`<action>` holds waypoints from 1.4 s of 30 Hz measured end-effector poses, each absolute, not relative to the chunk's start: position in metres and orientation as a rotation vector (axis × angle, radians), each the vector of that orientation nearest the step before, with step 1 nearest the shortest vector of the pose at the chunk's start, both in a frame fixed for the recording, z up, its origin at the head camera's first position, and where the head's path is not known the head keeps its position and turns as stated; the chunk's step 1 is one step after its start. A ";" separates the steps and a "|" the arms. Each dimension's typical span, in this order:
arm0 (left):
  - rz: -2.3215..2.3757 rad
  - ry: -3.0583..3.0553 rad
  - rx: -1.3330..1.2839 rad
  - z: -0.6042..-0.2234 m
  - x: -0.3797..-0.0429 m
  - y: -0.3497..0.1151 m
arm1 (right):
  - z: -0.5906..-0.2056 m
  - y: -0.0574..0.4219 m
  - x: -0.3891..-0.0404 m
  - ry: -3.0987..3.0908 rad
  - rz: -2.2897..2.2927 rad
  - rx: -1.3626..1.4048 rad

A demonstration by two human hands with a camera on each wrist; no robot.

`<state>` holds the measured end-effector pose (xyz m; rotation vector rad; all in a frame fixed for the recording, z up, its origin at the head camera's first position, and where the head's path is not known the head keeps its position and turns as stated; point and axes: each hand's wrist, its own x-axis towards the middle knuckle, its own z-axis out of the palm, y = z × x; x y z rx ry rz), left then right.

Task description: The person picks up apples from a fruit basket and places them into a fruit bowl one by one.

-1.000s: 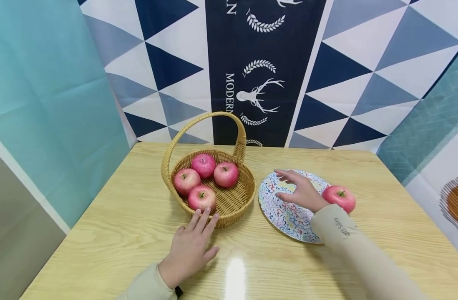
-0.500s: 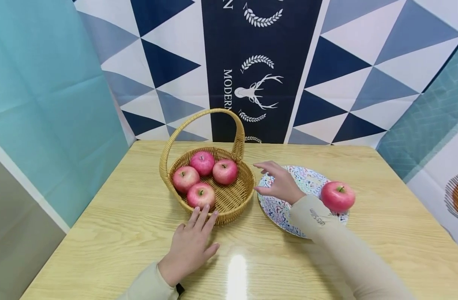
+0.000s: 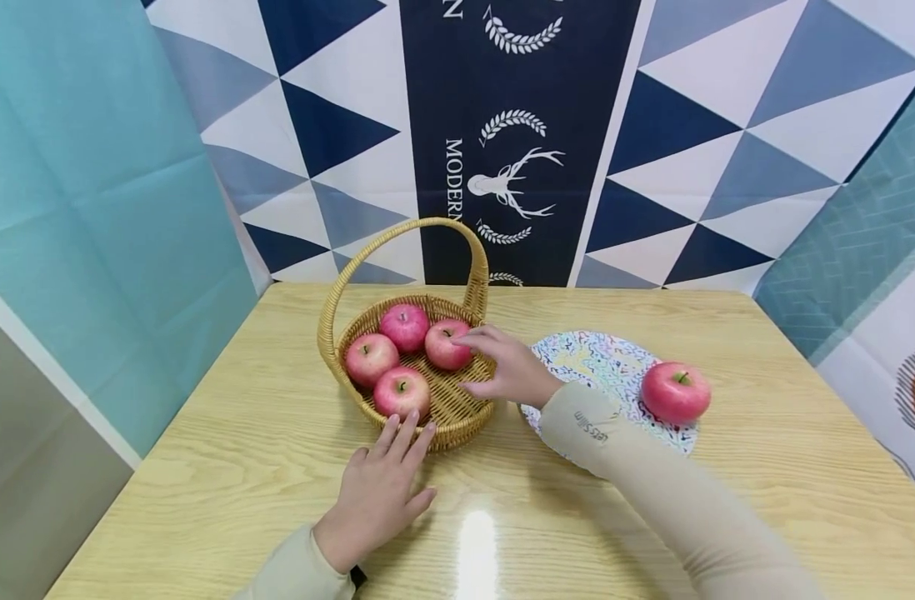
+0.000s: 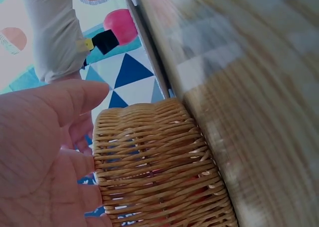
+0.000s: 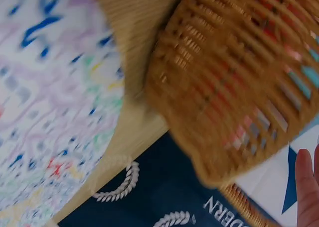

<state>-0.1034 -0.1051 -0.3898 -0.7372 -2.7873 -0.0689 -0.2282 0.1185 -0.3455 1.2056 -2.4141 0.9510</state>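
A wicker basket (image 3: 457,433) with a tall arched handle holds several red apples. My left hand (image 3: 378,492) rests its straight fingers on the basket's near rim, beside the front apple (image 3: 402,392); in the left wrist view those fingers touch the woven side (image 4: 149,162). Over the basket's right side reaches my right hand (image 3: 512,367), thumb and fingers spread apart. Its fingertips are at the right-hand apple (image 3: 447,344); whether they touch it I cannot tell. No apple is gripped. Only a few right fingers (image 5: 306,187) show in the right wrist view.
Right of the basket lies a round plate (image 3: 577,350) with a colourful speckled pattern. One apple (image 3: 676,392) sits on its right part. The wooden table (image 3: 225,467) meets a patterned cloth backdrop (image 3: 517,150) behind the basket.
My right hand has moved left from above the plate to the basket's right side, its fingers still parted. The left hand stays at the rim. The apples keep their places.
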 end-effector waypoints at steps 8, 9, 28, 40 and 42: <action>-0.036 -2.795 -0.723 -0.389 -0.105 -0.105 | -0.345 0.080 -0.222 -2.603 0.963 1.068; -0.035 -2.801 -0.720 -0.389 -0.105 -0.105 | -0.346 0.075 -0.221 -2.639 0.972 1.050; -0.027 -2.798 -0.698 -0.392 -0.104 -0.108 | -0.345 0.033 -0.225 -3.032 1.002 0.896; -0.017 -2.800 -0.761 -0.394 -0.106 -0.108 | -0.340 0.021 -0.239 -3.193 1.039 0.718; -0.016 -2.794 -0.762 -0.394 -0.106 -0.109 | -0.339 0.019 -0.239 -3.212 0.996 0.741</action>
